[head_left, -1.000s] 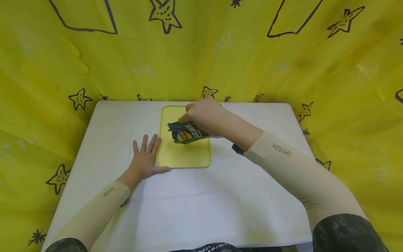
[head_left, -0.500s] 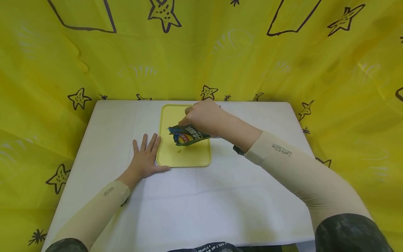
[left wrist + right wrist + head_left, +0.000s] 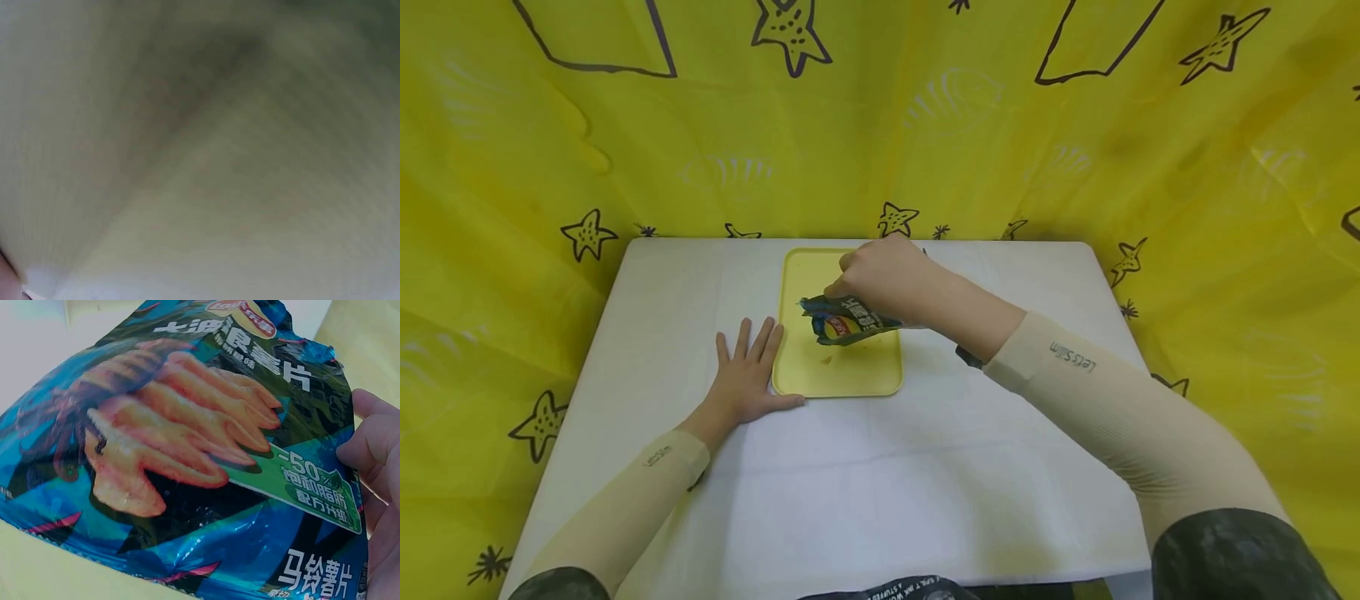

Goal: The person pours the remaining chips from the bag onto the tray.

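Observation:
My right hand (image 3: 887, 273) grips a dark blue-green bag of potato chips (image 3: 850, 321) by its side, above the yellow tray (image 3: 797, 379). The bag lies tilted, its ragged end toward the left. Large printed chips cover the front of the bag (image 3: 181, 425) in the right wrist view, where the fingers (image 3: 378, 434) hold its right edge. On the tray below sits a small brownish crumb (image 3: 827, 360). My left hand (image 3: 748, 379) lies with spread fingers on the white table, touching the tray's lower left corner. Only blurred cloth fills the left wrist view.
A white cloth covers the table (image 3: 880, 492). Behind and beside it hangs a yellow curtain (image 3: 850, 167) with drawn starfish. Part of a dark garment (image 3: 910, 588) shows at the near edge.
A small crumb has appeared on the tray beneath the bag. The bag has shifted slightly downward in the head view. My left hand has stayed in place.

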Available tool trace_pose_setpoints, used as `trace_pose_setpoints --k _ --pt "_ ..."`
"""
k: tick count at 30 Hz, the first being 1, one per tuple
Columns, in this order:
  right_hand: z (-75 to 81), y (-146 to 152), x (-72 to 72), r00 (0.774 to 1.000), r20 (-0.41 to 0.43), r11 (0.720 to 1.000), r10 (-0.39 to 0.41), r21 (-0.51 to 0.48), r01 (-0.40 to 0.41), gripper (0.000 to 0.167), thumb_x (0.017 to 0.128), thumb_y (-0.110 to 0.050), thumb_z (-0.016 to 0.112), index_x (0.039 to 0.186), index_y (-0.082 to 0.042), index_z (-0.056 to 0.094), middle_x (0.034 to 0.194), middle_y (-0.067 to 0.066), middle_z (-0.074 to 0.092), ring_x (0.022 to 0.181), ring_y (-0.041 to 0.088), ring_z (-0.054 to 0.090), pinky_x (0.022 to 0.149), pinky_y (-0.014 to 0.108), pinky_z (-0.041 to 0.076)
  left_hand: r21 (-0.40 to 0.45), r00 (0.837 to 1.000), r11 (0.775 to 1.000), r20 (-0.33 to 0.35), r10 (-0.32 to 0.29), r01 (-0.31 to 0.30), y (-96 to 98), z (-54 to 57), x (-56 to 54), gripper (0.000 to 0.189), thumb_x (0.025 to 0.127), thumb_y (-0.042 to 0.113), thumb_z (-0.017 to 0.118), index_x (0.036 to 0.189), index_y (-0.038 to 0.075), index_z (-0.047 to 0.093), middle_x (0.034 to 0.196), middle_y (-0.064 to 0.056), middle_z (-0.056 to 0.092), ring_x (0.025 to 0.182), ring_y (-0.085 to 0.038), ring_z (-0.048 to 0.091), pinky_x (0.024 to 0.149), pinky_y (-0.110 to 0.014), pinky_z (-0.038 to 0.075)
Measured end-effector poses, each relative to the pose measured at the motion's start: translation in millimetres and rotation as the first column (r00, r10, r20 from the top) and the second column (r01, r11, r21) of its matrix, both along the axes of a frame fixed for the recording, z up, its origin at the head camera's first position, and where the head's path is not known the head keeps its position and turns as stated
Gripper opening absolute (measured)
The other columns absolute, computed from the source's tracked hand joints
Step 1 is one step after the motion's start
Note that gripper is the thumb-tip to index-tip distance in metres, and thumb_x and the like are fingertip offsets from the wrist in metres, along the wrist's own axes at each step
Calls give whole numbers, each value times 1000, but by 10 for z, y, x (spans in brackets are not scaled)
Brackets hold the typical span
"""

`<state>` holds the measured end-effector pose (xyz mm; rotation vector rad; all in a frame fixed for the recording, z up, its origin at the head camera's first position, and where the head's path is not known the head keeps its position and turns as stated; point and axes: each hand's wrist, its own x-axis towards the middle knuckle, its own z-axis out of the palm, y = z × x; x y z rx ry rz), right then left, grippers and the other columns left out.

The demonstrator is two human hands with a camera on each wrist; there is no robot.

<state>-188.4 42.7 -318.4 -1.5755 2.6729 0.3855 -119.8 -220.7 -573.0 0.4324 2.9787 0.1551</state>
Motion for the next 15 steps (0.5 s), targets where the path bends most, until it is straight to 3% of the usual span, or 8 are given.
trace_pose_setpoints --k 15 --pt "41 -33 28 1000 -30 1000 5 14 -4 38 83 -23 83 117 -39 73 96 -1 73 79 19 67 62 40 57 16 1000 1000 -15 -2 2 3 -1 12 131 69 97 40 161 14 -3 169 -8 -7 152 -44 -12 110 -74 -11"
